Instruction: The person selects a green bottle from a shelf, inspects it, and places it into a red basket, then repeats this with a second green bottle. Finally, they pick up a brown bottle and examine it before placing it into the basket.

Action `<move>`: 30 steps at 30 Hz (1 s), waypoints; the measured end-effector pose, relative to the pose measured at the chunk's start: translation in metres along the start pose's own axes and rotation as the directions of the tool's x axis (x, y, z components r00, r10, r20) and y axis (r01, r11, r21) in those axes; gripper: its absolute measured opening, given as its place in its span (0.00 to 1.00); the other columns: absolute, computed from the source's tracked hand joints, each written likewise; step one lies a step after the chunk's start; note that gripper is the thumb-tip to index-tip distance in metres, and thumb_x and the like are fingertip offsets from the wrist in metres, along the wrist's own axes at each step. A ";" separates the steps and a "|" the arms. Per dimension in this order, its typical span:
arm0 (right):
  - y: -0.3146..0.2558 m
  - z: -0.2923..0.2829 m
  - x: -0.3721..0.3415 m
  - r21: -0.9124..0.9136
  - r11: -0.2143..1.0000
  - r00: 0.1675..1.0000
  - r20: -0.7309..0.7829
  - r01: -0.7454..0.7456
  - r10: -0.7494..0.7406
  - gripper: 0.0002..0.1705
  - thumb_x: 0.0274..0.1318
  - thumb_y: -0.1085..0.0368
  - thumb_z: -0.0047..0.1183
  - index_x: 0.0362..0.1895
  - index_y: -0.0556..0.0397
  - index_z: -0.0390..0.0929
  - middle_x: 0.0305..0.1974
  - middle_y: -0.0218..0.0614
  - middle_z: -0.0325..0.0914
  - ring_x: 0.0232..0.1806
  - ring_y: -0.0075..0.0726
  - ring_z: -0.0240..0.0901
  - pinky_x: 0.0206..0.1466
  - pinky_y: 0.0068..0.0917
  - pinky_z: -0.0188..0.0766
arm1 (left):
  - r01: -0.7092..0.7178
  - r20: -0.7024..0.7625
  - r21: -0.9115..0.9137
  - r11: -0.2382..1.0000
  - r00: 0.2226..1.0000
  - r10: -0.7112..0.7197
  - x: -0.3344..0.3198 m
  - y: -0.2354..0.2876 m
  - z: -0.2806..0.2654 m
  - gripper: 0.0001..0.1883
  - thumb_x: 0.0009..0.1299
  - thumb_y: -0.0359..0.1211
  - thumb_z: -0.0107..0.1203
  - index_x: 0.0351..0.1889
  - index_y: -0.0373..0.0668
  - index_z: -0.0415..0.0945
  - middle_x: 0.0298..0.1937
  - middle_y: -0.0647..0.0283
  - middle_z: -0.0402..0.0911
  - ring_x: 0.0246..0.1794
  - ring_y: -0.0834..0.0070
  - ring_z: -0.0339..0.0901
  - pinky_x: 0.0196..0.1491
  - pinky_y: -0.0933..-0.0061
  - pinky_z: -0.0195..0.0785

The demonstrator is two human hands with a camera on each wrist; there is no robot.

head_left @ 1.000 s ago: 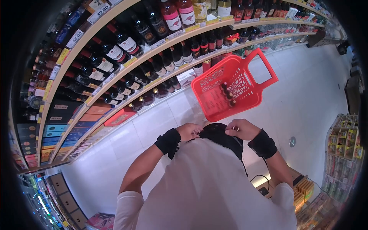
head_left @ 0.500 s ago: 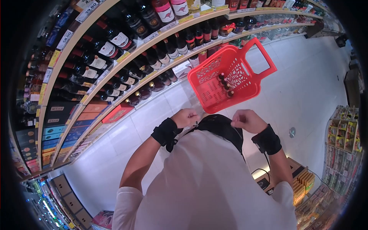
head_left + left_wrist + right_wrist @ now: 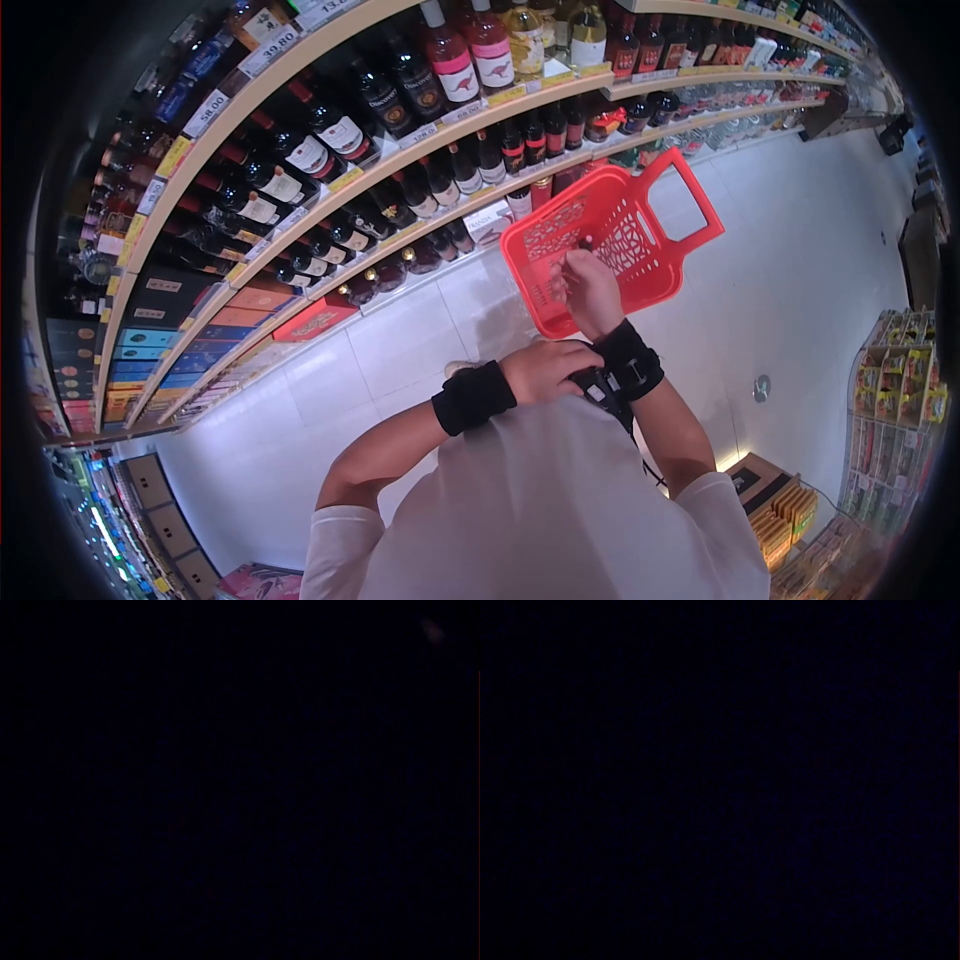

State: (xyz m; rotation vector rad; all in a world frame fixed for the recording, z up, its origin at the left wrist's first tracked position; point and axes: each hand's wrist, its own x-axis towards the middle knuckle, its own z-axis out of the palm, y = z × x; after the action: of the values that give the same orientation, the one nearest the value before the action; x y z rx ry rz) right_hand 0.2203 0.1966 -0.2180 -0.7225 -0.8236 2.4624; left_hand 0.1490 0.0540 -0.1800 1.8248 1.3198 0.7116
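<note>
In the head view my left hand (image 3: 548, 370) lies across the front of the body, its fingertips right at the black band (image 3: 632, 358) on the right wrist. A small black device (image 3: 600, 388) shows beside those fingertips; I cannot tell if the fingers grip it. My right hand (image 3: 592, 292) is raised with loosely bent fingers and nothing visible in it. Behind it on the floor stands a red shopping basket (image 3: 655, 285) with a tall handle; the hand hides most of the small dark bottles (image 3: 586, 243) inside. Both wrist views are almost wholly black.
Curved shelves (image 3: 400, 225) with wine bottles (image 3: 455, 65) and price tags run along the left and far side. Boxes (image 3: 150, 340) fill the shelves' left end. Snack racks (image 3: 890, 380) stand at the right. Pale floor tiles (image 3: 400, 320) lie between.
The right hand has moved left and up over the basket's near side, covering the bottles. The left hand has moved right, from the waist to the right wristband.
</note>
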 end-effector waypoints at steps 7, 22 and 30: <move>0.049 0.004 -0.004 -0.185 0.971 0.988 0.022 -0.149 0.155 0.15 0.69 0.55 0.42 0.37 0.49 0.75 0.33 0.30 0.78 0.31 0.20 0.68 0.35 0.21 0.66 | -0.044 0.101 0.058 0.997 0.994 0.038 -0.025 -0.002 -0.005 0.23 0.64 0.35 0.60 0.57 0.48 0.69 0.43 0.54 0.80 0.42 0.53 0.80 0.45 0.57 0.74; 0.066 0.008 -0.001 -0.298 0.951 0.992 -0.068 0.085 -0.110 0.11 0.66 0.61 0.45 0.33 0.52 0.74 0.26 0.27 0.73 0.26 0.19 0.66 0.30 0.18 0.62 | -0.043 0.183 0.261 0.964 0.983 -0.006 -0.026 0.009 -0.014 0.20 0.63 0.31 0.57 0.53 0.47 0.67 0.39 0.56 0.81 0.37 0.54 0.81 0.40 0.56 0.74; 0.069 0.014 -0.005 -0.324 0.935 0.988 -0.016 0.142 -0.155 0.11 0.65 0.65 0.46 0.30 0.55 0.74 0.23 0.27 0.72 0.24 0.19 0.65 0.29 0.18 0.61 | -0.075 0.319 0.284 0.956 0.948 -0.021 -0.026 0.000 -0.016 0.20 0.62 0.29 0.54 0.54 0.46 0.66 0.41 0.54 0.81 0.36 0.51 0.79 0.40 0.55 0.74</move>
State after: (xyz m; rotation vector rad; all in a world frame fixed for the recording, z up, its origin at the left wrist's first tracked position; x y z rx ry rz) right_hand 0.1990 0.1380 -0.2514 -0.7880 -1.2359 2.1951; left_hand 0.1286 0.0332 -0.1712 2.0919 1.2317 0.2216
